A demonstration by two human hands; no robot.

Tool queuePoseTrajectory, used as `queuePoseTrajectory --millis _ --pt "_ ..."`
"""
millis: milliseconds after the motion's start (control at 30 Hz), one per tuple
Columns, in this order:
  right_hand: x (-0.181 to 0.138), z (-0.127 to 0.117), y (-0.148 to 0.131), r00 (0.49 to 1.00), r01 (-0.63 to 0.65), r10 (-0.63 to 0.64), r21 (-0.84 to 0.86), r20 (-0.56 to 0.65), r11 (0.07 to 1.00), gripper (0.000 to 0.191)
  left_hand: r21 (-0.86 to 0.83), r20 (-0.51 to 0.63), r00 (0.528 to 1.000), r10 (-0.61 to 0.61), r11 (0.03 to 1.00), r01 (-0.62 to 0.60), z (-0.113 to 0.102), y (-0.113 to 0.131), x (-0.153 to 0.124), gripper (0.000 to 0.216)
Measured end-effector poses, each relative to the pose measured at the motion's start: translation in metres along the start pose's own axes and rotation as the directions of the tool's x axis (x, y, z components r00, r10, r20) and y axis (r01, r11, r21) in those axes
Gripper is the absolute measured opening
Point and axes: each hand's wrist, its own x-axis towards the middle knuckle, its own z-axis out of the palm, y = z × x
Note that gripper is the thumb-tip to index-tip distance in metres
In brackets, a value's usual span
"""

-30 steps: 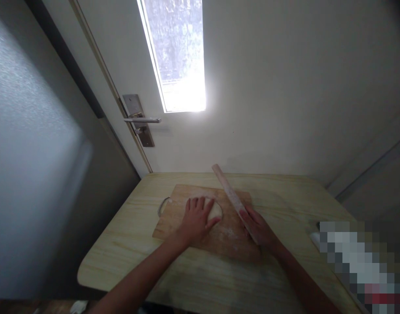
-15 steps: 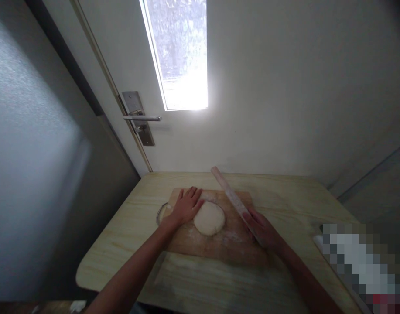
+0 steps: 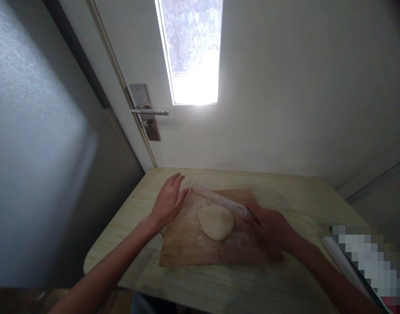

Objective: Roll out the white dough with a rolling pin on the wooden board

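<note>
A flat round of pale dough (image 3: 216, 222) lies on a floured wooden cutting board (image 3: 183, 253). My right hand (image 3: 268, 224) is closed around the near end of a rolling pin (image 3: 219, 199), which is blurred by motion. The pin slants across the board just beyond the dough, its far end close to my left hand. Raised at the board's left edge, my left hand (image 3: 169, 198) has its fingers stretched out and thumb apart. I cannot tell whether its thumb touches the pin's tip.
The board rests on a light wood-grain table (image 3: 121, 235) with rounded corners. Behind it stands a white door with a metal handle (image 3: 150, 112) and a bright glass pane (image 3: 196, 56). A pixelated object (image 3: 370, 261) lies at the right edge.
My left hand has lifted off the board and dough, moving left. The rolling pin has swung left to lie beyond the dough. Board and dough have turned slightly.
</note>
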Motion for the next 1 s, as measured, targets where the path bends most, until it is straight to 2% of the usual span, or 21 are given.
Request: queuePoseTrajectory --millis 67,133,233,333,467,633,700,867,1000 --pt "0.005 -0.001 -0.007 0.992 0.124 -0.121 -0.145 0.035 0.982 0.022 0.026 0.079 0.996 0.039 0.999 -0.041 -0.006 0.009 -0.003 0.036" --pt "0.008 0.001 -0.013 0.974 0.226 -0.221 -0.228 0.049 0.947 0.018 0.066 0.229 0.971 0.064 0.995 -0.081 -0.004 0.021 -0.010 0.037" --pt "0.010 0.006 -0.020 0.967 0.247 -0.255 -0.303 0.013 0.920 0.024 0.159 0.393 0.918 0.044 0.981 -0.115 0.008 0.035 -0.024 0.040" --pt "0.009 0.010 -0.025 0.978 0.174 -0.202 -0.352 -0.044 0.920 0.035 0.250 0.395 0.919 -0.017 0.964 -0.090 0.022 0.042 -0.036 0.040" --pt "0.012 0.012 -0.032 0.993 0.045 -0.082 -0.385 -0.082 0.922 0.042 0.262 0.386 0.922 -0.031 0.962 -0.078 0.030 0.040 -0.040 0.041" --pt "0.025 0.007 -0.038 0.998 -0.051 0.058 -0.405 0.006 0.913 0.044 0.242 0.431 0.897 -0.098 0.970 -0.010 0.033 0.034 -0.032 0.047" --pt "0.032 0.003 -0.037 0.993 -0.044 0.084 -0.424 0.078 0.905 0.044 0.255 0.459 0.877 -0.142 0.967 0.023 0.034 0.034 -0.026 0.052" --pt "0.049 0.000 -0.026 0.968 0.117 -0.026 -0.356 0.249 0.927 0.037 0.255 0.537 0.818 -0.205 0.964 0.074 0.031 0.030 -0.010 0.056" --pt "0.064 0.003 -0.017 0.959 0.080 0.000 -0.272 0.282 0.959 0.040 0.170 0.570 0.799 -0.192 0.979 0.114 0.033 0.022 0.000 0.052"
